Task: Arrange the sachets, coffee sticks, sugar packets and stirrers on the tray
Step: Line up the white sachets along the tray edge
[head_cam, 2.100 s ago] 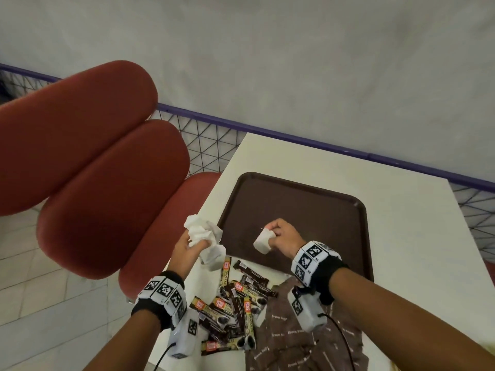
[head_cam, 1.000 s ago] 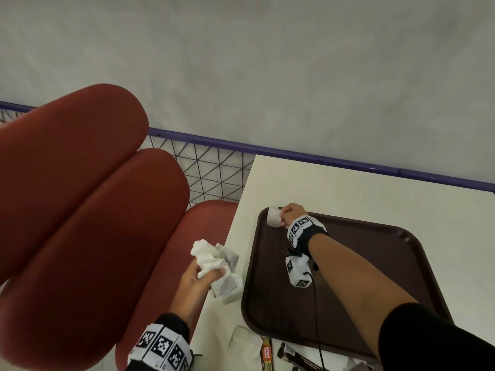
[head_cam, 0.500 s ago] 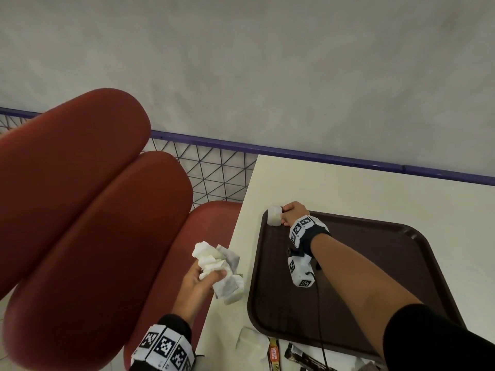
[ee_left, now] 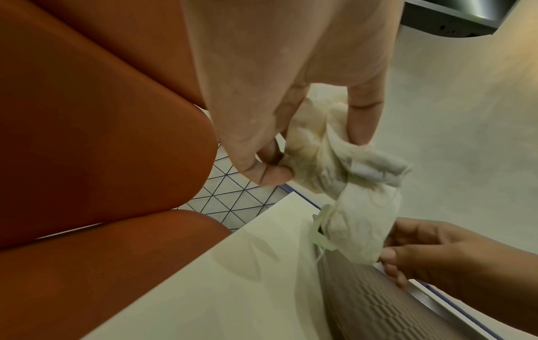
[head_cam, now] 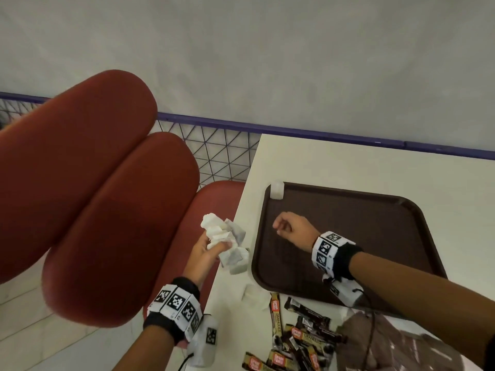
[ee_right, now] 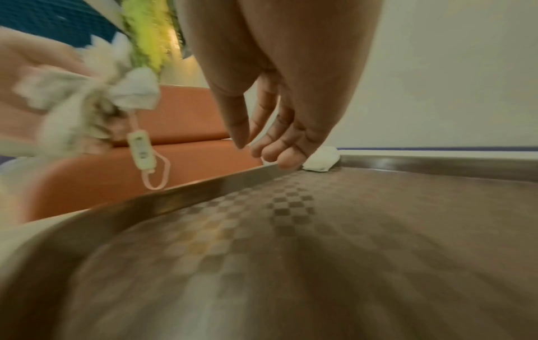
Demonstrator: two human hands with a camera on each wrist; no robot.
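One white sachet [head_cam: 277, 190] lies in the brown tray's [head_cam: 401, 236] far left corner. The right hand [head_cam: 293, 229] hovers over the tray, fingers loosely curled, holding nothing. The left hand [head_cam: 205, 253] pinches a bunch of sachets [head_cam: 226, 241] beside the tray. Coffee sticks [head_cam: 300, 341] on the table [head_cam: 348, 167] read "GRANULES".

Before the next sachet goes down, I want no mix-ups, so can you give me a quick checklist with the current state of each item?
1. First white sachet placed at the tray's far left corner: ok.
2. Right hand free to take another: ok, fingers loosely curled, holding nothing, above the tray.
3. Left hand has supply: ok, it grips a bunch of white sachets.
4. Room beside the placed sachet: ok, the tray floor there is bare.
5. Coffee sticks on tray: not ok, piled on the table in front of it.
6. Stirrers and sugar packets located: cannot tell.
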